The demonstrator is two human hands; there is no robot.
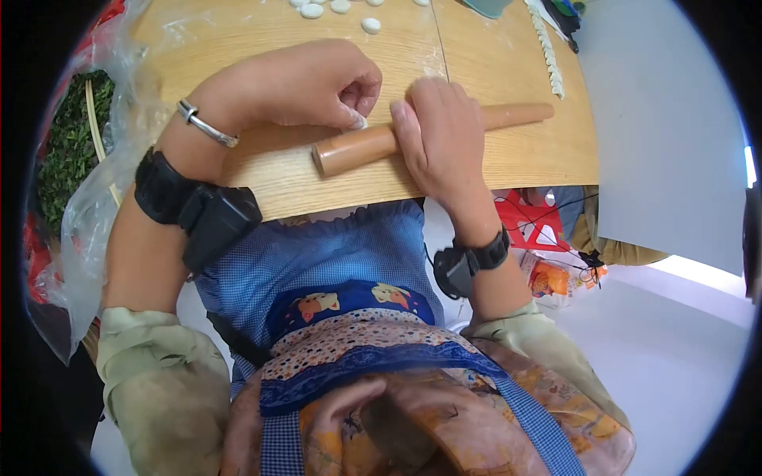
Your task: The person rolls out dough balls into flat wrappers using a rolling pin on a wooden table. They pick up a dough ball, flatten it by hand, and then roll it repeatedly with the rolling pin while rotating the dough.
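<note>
A light-brown wooden rolling pin (355, 151) lies slantwise near the front edge of the wooden table (516, 151). My right hand (444, 139) is wrapped over its middle, with the thumb along the near side. My left hand (321, 86) is curled just beyond the pin's left end, thumb and fingers pinched together. At those fingertips shows a small white bit of dough (359, 123), mostly hidden by the hand and the pin. Several flattened white dough pieces (371, 26) lie at the far side of the table.
A line of folded white pieces resembling dumplings (546, 49) runs along the table's right side. Clear plastic sheeting (91, 226) and green leaves (67, 159) are at the left. A red basket (530, 222) stands below the table at right, beside a white panel (667, 135).
</note>
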